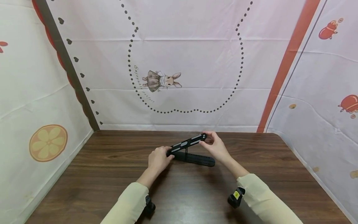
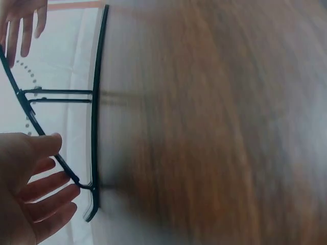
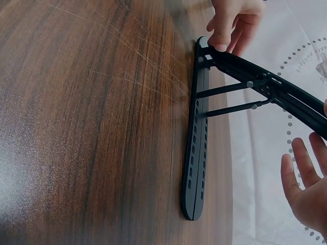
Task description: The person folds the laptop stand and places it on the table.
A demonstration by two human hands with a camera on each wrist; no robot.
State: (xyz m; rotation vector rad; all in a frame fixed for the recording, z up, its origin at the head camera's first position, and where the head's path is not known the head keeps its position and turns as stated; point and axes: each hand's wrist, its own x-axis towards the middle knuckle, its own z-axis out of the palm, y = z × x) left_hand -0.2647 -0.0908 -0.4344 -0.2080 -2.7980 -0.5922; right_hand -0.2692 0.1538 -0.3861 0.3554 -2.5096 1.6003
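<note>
A black folding laptop stand (image 1: 193, 158) is propped in a wedge on the table, its slotted base (image 3: 194, 168) lying flat. The upper arm (image 1: 185, 143) slopes up to the right from the hinge end. Thin struts (image 2: 61, 96) join the arm to the base. My left hand (image 1: 159, 159) grips the hinged, low end, with the thumb on the arm. At the raised end, my right hand (image 1: 216, 147) holds the tip between thumb and fingers. In the right wrist view, the right hand (image 3: 309, 196) is partly cut off by the frame edge.
The stand rests on a dark wood-grain table (image 1: 112, 174). White printed cloth (image 1: 184, 62) hangs behind the table's back edge and along both sides. Black wrist devices (image 1: 236, 197) are worn at the cream sleeves (image 1: 127, 202).
</note>
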